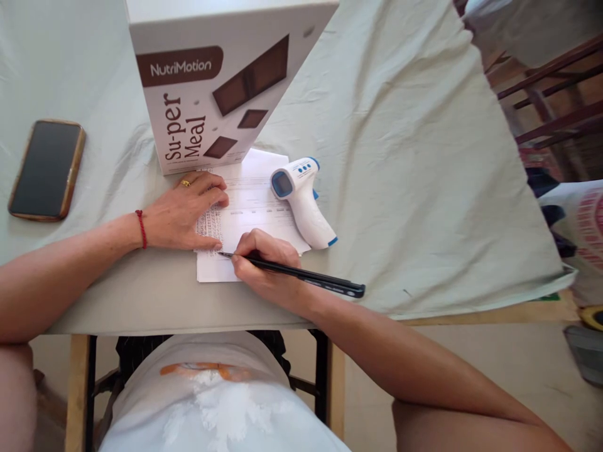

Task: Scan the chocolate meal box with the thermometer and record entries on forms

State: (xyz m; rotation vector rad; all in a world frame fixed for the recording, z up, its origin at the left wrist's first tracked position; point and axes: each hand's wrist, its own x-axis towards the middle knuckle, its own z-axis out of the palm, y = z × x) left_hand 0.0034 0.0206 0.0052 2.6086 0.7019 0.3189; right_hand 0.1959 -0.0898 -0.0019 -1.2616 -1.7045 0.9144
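My right hand [268,263] is closed around a black pen [311,276], whose tip touches a white sheet of paper [214,269] close to my left thumb. Fingers apart, my left hand [188,210] lies flat on the left side of the papers, over rows of small handwriting. Printed lines show on the upper sheet [254,194]. Just right of the papers, overlapping their edge, lies a white and blue infrared thermometer [304,201], its small screen facing left.
A tall white NutriMotion box [198,94] stands behind the papers. A phone [46,169] with a dark screen lies at the left. Wrinkled pale cloth [400,188] covers the table. Dark wooden chairs [556,94] are beyond its right edge.
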